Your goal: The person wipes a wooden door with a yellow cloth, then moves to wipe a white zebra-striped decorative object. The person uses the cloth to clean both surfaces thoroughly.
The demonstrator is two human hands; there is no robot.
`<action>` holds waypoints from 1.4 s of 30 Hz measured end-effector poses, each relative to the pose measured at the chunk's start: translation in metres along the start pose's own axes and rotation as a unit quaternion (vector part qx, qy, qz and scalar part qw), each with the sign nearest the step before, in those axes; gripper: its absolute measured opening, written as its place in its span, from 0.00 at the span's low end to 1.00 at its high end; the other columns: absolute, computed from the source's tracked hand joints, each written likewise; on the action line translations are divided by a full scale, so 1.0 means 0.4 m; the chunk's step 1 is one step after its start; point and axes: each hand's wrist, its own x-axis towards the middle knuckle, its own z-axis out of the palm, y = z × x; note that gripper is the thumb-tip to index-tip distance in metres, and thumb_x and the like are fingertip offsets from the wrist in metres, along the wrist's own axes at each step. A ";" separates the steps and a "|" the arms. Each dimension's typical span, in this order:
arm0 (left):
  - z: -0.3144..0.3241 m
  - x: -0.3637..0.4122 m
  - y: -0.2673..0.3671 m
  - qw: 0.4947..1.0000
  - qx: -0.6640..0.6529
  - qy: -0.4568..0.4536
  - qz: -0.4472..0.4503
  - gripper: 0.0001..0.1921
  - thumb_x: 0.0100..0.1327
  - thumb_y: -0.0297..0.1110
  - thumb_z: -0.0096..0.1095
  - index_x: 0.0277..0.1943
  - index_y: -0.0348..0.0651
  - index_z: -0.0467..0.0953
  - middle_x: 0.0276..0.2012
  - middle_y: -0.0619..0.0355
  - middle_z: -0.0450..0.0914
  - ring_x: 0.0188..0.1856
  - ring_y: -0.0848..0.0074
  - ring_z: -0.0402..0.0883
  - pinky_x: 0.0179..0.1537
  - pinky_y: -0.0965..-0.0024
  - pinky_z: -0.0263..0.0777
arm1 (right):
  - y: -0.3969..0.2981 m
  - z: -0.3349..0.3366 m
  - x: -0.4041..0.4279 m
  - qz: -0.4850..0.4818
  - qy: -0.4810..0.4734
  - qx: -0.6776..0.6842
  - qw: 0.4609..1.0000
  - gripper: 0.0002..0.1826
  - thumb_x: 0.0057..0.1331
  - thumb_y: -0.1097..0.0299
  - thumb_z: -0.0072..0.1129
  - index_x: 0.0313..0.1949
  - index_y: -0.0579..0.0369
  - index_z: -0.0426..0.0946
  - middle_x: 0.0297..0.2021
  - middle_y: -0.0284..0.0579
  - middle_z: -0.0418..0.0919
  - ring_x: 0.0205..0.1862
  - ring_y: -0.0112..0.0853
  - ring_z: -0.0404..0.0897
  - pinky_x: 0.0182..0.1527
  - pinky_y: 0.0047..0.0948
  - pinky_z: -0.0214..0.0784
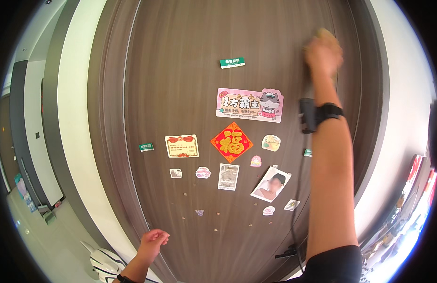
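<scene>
A brown wood-grain door panel (pixel 176 102) fills the middle of the view. High on its right side my right hand (pixel 324 53) presses a yellowish cloth or sponge (pixel 325 34) to the surface; both are blurred. A wrist strap with a black device (pixel 308 115) is on that arm. My left hand (pixel 154 242) hangs in front of the door's lower left part, fingers loosely curled and holding nothing. Between the hands, the door bears a red diamond-shaped paper decoration (pixel 232 142), a pink cat sticker (pixel 249 105), a tilted photo print (pixel 271 184) and several small stickers.
A black door handle (pixel 286 254) is low on the right, beside a dangling dark cable (pixel 293 226). At the lower left stands a white object with black stripes (pixel 105 263). Farther off are a broom and dustpan (pixel 48 214). Various items stand at the far right.
</scene>
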 end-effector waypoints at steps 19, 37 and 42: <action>0.013 0.106 0.056 0.999 -0.002 -0.046 0.028 0.08 0.74 0.33 0.62 0.43 0.36 0.81 0.35 0.59 0.82 0.37 0.79 0.80 0.44 0.72 0.76 | -0.061 -0.060 -0.275 -0.325 -0.005 0.104 0.940 0.33 0.77 0.51 0.45 0.76 0.54 0.60 0.78 0.53 0.56 0.80 0.50 0.51 0.79 0.54 0.42; -0.172 0.099 -0.043 0.997 0.027 -0.048 -0.061 0.25 0.73 0.41 0.67 0.67 0.39 0.73 0.66 0.46 0.76 0.66 0.59 0.78 0.69 0.56 0.69 | 0.038 0.132 0.356 -0.002 -0.005 0.018 1.000 0.31 0.79 0.47 0.35 0.74 0.50 0.63 0.75 0.48 0.63 0.76 0.44 0.61 0.76 0.42 0.54; -0.094 0.113 0.036 1.000 0.003 0.010 -0.005 0.09 0.74 0.31 0.61 0.42 0.32 0.82 0.35 0.58 0.83 0.38 0.79 0.80 0.44 0.74 0.75 | -0.562 0.045 0.138 -0.311 0.073 0.110 0.941 0.25 0.72 0.62 0.45 0.64 0.56 0.74 0.66 0.50 0.75 0.69 0.42 0.72 0.70 0.41 0.62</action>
